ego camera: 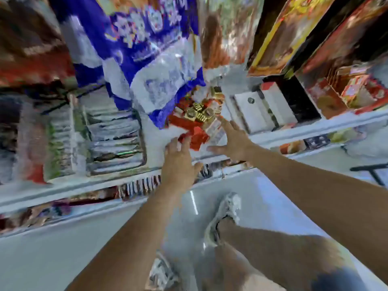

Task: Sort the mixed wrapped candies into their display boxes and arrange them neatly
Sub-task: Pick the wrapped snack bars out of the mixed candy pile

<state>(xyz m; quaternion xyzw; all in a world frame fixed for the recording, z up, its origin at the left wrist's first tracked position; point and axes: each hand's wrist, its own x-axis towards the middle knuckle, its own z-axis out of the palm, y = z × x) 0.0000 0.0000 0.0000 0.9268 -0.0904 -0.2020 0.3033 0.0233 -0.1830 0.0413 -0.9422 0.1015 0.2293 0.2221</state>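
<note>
While both bare arms stretched forward above the floor, the left grip (180,162) lay released, fingers straight against the lower edge of the red-and-gold candy pack (196,122) on the white shelf (315,125). The right grip (231,141), spread and released, touched the pack's right side.

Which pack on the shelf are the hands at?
The red pack with gold-wrapped pieces, below the big blue-and-white bag. The left hand is at its lower edge and the right hand at its right side.
</note>
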